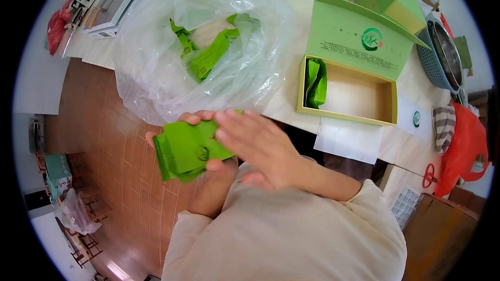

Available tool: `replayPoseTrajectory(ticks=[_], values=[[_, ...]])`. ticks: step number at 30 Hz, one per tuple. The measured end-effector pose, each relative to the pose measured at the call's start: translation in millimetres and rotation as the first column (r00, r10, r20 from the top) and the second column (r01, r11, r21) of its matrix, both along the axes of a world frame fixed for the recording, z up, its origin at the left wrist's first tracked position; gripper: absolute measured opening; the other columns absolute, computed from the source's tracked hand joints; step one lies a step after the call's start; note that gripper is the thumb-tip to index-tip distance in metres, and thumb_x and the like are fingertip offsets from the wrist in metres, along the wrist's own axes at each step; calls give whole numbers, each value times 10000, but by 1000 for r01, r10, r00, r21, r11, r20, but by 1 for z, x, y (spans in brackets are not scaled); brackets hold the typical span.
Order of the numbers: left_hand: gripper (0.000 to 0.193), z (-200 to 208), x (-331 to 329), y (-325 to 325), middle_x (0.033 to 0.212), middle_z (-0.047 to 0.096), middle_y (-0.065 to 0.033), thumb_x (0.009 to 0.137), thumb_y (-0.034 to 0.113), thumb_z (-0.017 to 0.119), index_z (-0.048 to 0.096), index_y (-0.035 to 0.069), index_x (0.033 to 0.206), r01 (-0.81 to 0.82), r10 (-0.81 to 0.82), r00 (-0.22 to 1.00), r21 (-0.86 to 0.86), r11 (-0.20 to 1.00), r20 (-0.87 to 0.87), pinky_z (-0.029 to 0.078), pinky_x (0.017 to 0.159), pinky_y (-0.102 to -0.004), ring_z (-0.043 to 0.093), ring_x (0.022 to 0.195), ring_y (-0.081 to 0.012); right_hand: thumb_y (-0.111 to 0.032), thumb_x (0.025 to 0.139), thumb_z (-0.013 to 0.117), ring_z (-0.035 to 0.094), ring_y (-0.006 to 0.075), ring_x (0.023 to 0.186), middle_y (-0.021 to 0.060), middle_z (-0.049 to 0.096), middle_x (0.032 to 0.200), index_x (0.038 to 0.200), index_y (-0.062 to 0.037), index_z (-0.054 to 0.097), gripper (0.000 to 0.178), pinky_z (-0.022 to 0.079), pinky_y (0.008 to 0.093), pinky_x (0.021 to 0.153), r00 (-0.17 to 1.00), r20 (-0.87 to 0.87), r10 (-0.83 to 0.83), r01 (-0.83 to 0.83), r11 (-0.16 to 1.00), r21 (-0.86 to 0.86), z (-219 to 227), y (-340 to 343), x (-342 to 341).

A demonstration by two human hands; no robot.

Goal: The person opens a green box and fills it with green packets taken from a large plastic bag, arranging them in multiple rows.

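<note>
A small stack of bright green foil packets (pixel 190 151) is held in front of my body, just past the near edge of the table. My left hand (pixel 196 117) is closed around the stack from beneath, its fingertips showing at the far side and its thumb at the near side. My right hand (pixel 263 148) lies slantwise over the right end of the packets, fingers stretched out and touching them; it is slightly blurred. Beyond, a large clear plastic bag (pixel 140 67) gapes open with several green packets (pixel 208 57) inside. To the right, an open green box (pixel 346 117) has packets (pixel 315 83) standing at its left end.
A closed green box (pixel 388 0) stands behind the open one. Far right are a blue basket (pixel 436 57), a red plastic bag (pixel 463 145) and red scissors (pixel 428 176). White paper (pixel 348 139) lies at the table's edge. A grey flat device (pixel 117 5) sits at the far left.
</note>
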State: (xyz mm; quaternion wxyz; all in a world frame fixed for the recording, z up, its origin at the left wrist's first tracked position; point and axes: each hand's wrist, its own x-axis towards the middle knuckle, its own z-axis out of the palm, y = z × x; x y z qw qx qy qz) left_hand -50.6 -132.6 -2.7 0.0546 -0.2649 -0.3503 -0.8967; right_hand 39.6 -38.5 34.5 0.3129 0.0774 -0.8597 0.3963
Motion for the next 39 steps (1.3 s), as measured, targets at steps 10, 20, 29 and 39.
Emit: replayPoseTrajectory(ticks=[10, 20, 29, 39], values=[[670, 22, -4, 2, 1216, 436, -90, 871, 447, 552, 282, 184, 1425, 327, -294, 930, -130, 936, 220, 468, 875, -378, 480, 1101, -238, -122, 939, 475, 578, 296, 808, 148, 599, 1007, 1127, 27, 552, 252, 467, 346, 759, 986, 51, -156, 164, 908, -387, -7, 20, 4], [776, 24, -25, 8, 1132, 416, -39, 798, 209, 680, 246, 140, 1437, 300, -987, -143, 947, -116, -76, 492, 784, -337, 539, 934, -132, -91, 963, 447, 542, 118, 689, 82, 580, 885, 1129, -2, 557, 218, 443, 239, 616, 983, 145, -111, 177, 767, -617, -5, 19, 20], [778, 34, -9, 59, 1153, 500, -114, 856, 204, 643, 150, 112, 1452, 893, -788, 395, 5, 450, 472, 478, 861, -350, 554, 1017, -209, -120, 944, 489, 549, 144, 760, 80, 589, 911, 1163, -23, 571, 254, 433, 244, 651, 900, 154, -409, 432, 782, -448, 6, 71, 50], [668, 11, 36, 181, 1215, 479, -150, 918, 239, 571, 119, 26, 1360, 698, -698, 652, -594, 399, 297, 426, 941, -318, 505, 1130, -216, -337, 981, 451, 497, 170, 921, 97, 546, 1027, 1374, -117, 455, 450, 392, 273, 855, 835, 390, -388, 543, 691, -477, -9, 154, 71]])
